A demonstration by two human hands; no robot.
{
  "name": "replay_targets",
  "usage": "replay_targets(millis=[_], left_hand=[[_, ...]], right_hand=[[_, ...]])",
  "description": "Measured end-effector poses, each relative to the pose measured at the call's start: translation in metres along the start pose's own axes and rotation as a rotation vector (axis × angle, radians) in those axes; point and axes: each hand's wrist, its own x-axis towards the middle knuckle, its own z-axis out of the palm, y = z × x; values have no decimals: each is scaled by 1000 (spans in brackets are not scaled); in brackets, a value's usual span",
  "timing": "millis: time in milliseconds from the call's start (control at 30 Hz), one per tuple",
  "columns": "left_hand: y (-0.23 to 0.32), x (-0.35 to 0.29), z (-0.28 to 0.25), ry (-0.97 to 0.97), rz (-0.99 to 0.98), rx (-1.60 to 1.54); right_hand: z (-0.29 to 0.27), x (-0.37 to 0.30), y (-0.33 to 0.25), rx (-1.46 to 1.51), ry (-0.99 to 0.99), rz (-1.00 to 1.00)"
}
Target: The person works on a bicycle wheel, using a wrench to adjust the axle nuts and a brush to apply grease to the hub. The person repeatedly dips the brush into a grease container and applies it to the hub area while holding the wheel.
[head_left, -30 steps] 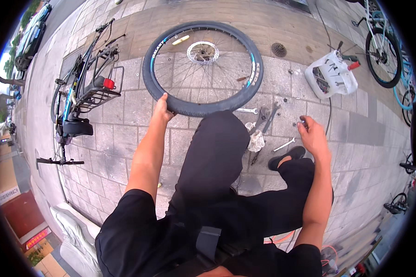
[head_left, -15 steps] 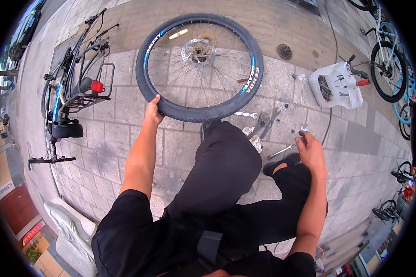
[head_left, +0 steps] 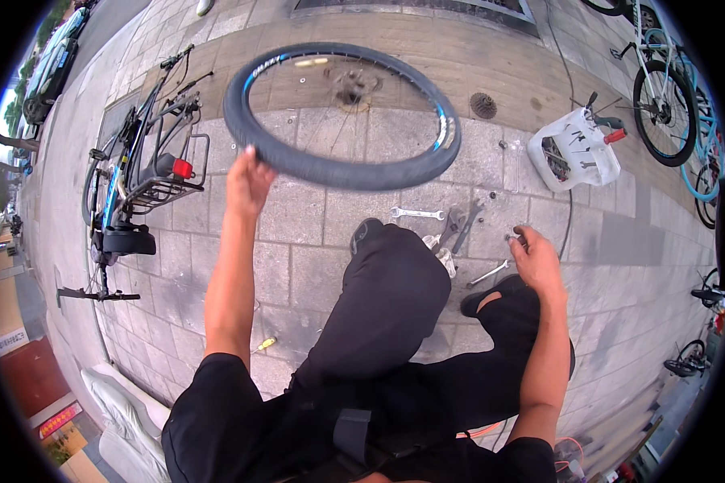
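My left hand [head_left: 250,183] grips the near left edge of a bicycle wheel [head_left: 338,171] with a black tyre. The wheel is tilted above the paving, its spokes and hub blurred. Over by my right knee, my right hand [head_left: 537,262] is apart from the wheel, its fingers curled together. Whatever may be in those fingertips is too small to make out. Between the wheel and my legs lie a double open-ended wrench [head_left: 417,213], an adjustable wrench [head_left: 451,227] beside a dark flat tool [head_left: 468,227], and another wrench [head_left: 488,274] near my right shoe.
A bicycle [head_left: 129,185] lies at the left. At the right, a white plastic tub [head_left: 552,145] holds tools, with parked bicycles [head_left: 660,113] beyond. A dark round sprocket cassette [head_left: 483,105] and small parts rest on the paving. A yellow-handled screwdriver [head_left: 266,344] lies near my left arm.
The wheel has been raised and tilted by my left hand, uncovering the double open-ended wrench. It is more blurred now. My right hand has barely moved.
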Motion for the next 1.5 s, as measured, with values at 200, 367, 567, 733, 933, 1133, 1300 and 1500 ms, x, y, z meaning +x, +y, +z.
replay_targets(millis=[200,367,567,733,933,1133,1300,1500], left_hand=[[79,74,188,-206,122,208],[111,163,272,-40,91,169],[107,185,306,-78,83,155],[109,180,296,-46,49,205],[83,93,189,-122,91,103],[-12,-19,11,-9,-138,60],[-98,-22,-76,441,-436,118],[-154,-1,-133,572,-530,119]], right_hand=[[-1,0,3,-30,30,-110],[-8,-1,-5,-60,47,-106],[-18,-9,-4,-94,69,-91],[-21,-9,-1,-98,77,-118],[-26,-17,5,-157,115,-131],[-26,-20,7,-148,105,-121],[-19,-8,6,-125,51,-121],[-8,0,15,-115,18,-45]])
